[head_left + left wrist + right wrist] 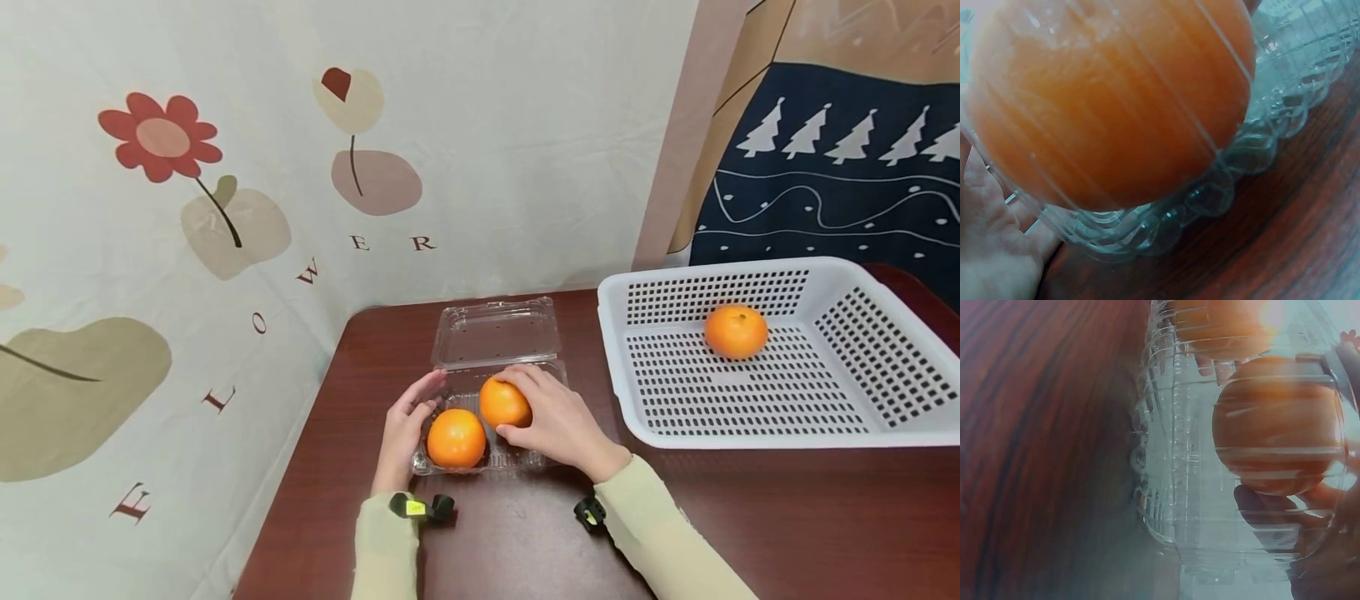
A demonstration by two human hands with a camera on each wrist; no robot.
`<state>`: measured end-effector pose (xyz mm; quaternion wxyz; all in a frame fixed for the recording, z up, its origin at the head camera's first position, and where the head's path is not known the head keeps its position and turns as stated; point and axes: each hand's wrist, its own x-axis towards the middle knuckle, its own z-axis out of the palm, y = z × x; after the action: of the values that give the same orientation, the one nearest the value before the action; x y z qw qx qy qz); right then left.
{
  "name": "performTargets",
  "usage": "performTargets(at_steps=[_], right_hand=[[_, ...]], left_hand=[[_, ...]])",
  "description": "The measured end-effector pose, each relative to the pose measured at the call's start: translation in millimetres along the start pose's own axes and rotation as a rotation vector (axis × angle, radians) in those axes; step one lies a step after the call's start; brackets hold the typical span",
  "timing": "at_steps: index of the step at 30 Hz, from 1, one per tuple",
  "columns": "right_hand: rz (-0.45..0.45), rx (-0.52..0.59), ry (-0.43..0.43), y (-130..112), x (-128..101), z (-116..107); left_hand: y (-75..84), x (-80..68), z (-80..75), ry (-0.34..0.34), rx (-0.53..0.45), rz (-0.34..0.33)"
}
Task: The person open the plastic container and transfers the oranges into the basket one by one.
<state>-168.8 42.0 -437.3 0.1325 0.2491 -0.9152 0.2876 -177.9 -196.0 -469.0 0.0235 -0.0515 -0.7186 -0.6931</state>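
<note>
A clear plastic clamshell box (495,333) lies open on the dark wooden table, lid flat behind it. One orange (456,437) sits in its front left part. My right hand (551,421) grips a second orange (504,402) inside the box, fingers curled over it. My left hand (405,425) rests with straight fingers against the box's left wall. In the left wrist view the front orange (1110,94) fills the frame behind the ribbed box wall (1254,150). The right wrist view shows the held orange (1275,422) through the box wall (1172,456), with my fingers (1266,506) beneath it.
A white perforated plastic basket (870,333) stands on the right of the table (787,517) with one orange (736,331) inside. A flower-print cloth hangs behind and to the left. The table's left edge runs close beside my left arm.
</note>
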Motion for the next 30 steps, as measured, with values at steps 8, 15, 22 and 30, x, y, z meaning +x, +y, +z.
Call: performTargets(at_steps=[8,15,22,30], right_hand=[[-0.003,0.017,0.002,-1.8,-0.1,-1.8],[-0.019,0.018,0.0,-3.7,-0.1,-3.8],[-0.023,0.019,-0.005,-6.4,-0.6,-8.1],[-0.023,0.032,0.016,-8.8,0.1,-13.9]], left_hand=[[9.8,-2.9,3.2,-0.002,-0.019,-0.009],[9.5,-2.4,4.3,-0.001,-0.021,-0.003],[-5.2,2.2,-0.5,0.0,0.007,-0.001],[-3.6,1.7,-0.6,-0.005,0.016,-0.008]])
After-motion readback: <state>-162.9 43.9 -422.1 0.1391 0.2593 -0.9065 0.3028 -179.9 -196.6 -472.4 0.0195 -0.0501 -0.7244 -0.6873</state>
